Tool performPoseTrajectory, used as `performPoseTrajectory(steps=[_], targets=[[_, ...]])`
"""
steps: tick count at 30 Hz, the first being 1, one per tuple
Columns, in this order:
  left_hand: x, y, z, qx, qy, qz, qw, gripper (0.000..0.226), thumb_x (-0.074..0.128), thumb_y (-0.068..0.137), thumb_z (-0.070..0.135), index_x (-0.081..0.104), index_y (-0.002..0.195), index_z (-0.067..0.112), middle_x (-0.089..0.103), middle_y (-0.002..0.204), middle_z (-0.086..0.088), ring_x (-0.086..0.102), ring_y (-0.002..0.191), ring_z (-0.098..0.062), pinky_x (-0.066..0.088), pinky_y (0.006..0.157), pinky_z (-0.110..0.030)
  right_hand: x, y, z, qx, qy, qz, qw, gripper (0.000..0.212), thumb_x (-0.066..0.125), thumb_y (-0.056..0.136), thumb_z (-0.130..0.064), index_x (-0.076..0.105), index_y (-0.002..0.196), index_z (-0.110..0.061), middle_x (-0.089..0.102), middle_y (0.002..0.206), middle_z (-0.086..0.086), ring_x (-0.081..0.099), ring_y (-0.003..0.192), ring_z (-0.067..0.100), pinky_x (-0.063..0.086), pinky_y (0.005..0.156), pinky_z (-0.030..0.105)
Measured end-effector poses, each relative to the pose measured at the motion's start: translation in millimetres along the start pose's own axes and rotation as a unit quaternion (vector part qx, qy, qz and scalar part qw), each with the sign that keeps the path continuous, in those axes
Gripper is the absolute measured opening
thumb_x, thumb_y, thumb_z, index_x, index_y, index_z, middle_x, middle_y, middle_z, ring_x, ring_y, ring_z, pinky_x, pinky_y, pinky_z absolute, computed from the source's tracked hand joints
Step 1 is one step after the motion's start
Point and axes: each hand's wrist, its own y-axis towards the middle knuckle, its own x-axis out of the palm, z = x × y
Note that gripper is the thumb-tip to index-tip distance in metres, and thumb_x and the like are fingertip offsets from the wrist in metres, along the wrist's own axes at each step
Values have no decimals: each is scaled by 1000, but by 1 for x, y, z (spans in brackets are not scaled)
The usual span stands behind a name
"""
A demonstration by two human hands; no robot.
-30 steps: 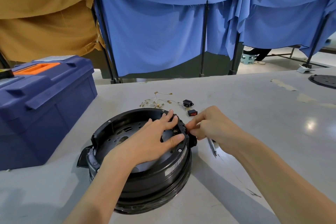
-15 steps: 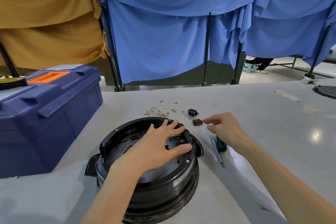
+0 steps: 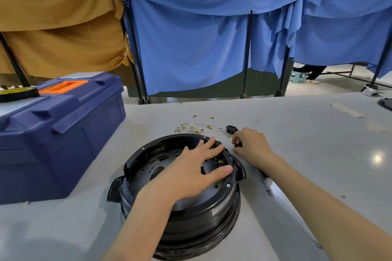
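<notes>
Worker: Moved since last entry: my right hand [image 3: 252,148], forward and down from above the screwdriver [image 3: 266,184] onto the small switch [image 3: 238,144]. Left hand [image 3: 191,167]: no change of place.

Clerk: State of each grip?

Worker: Right: thumb and forefinger curled in, pinching the small switch where it lies on the table [image 3: 318,144], just beside the rim of the black cooker base [image 3: 191,218]. Left: fingers straight and spread, pressing flat on the base, thumb near its right rim, holding nothing.

Clerk: Location of the base?

Worker: On the table in front of me, underside up. The screwdriver lies to its right, partly hidden under my right forearm.

Clerk: Other items?

Worker: Black socket [image 3: 231,129], just beyond my right fingers. Loose wires [image 3: 195,127] with brass terminals, behind the base. Blue toolbox [image 3: 63,133], to the left, apart from the base.
</notes>
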Motion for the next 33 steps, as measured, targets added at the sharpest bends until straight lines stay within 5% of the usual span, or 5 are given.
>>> performPoseTrajectory(steps=[8,13,21,26,33], targets=[[-1,-3,1,15,-9,58,998,80,42,72,72,41,143,37,24,157,15,17,146,-5,9,122,-37,-18,-17,-1,-7,206,37,978,28,63,88,-10,68,115,-12,67,104,8,60,86,21,48,75,27],[-3,-8,4,34,-20,72,997,81,45,67,78,53,135,36,37,152,14,30,142,-7,25,118,-35,-43,-42,-3,58,583,26,810,21,56,93,1,75,97,-8,72,99,21,66,71,20,57,64,26],[-10,-18,7,2,-44,-14,999,83,53,67,75,40,142,44,17,155,27,13,147,-6,16,121,-41,-55,-62,-6,89,742,-56,662,22,53,97,-3,72,98,9,68,97,21,70,82,34,59,66,28],[-10,-19,3,0,-58,-17,998,78,62,67,73,49,137,42,18,154,30,12,147,-3,17,121,-45,-56,-71,0,80,736,-79,667,18,65,86,3,72,102,5,71,90,15,71,84,29,59,71,26],[-8,-19,0,-4,-52,-2,999,82,60,60,81,52,133,45,22,152,33,13,148,-12,19,119,-51,-60,-84,6,24,568,-55,821,24,68,76,19,72,85,-2,71,80,19,68,72,23,56,66,21]])
